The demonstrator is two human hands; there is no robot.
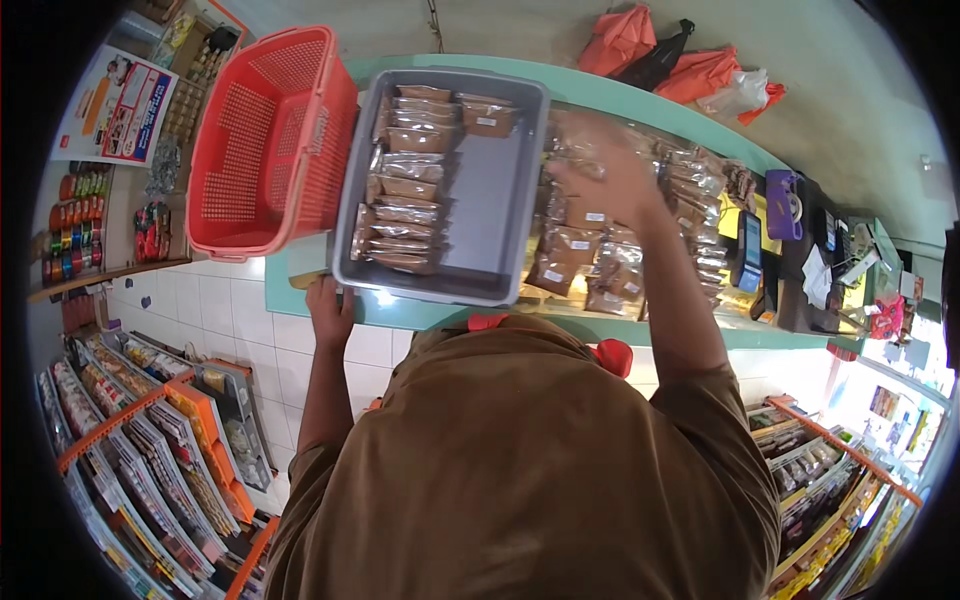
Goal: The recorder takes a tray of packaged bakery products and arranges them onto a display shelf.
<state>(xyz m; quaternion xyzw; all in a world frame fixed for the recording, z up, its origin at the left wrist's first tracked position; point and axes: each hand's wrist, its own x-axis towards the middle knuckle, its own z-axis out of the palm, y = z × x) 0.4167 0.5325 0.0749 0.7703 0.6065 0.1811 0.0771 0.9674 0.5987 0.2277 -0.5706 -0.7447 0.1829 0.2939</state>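
Observation:
A grey plastic bin [487, 202] stands on the green-edged counter before me. Along its left side runs a column of clear-wrapped packets of brown powder [409, 187], standing on edge. One more labelled packet [486, 116] leans at the bin's far right corner. My right hand [611, 169], blurred, reaches over loose brown packets [574, 244] spread on the counter right of the bin. Its thumb and fingers look apart, and no packet shows lifted in it. My left hand [328, 309] rests at the counter's near edge, by the bin's near left corner; its fingers are partly hidden.
A red plastic basket [266, 150] sits left of the bin, touching or nearly so. Farther right stand a card terminal [748, 251] and a purple tape dispenser [784, 204]. Plastic bags [679, 67] lie beyond the counter's far edge. Stocked shelves [150, 442] flank me on both sides.

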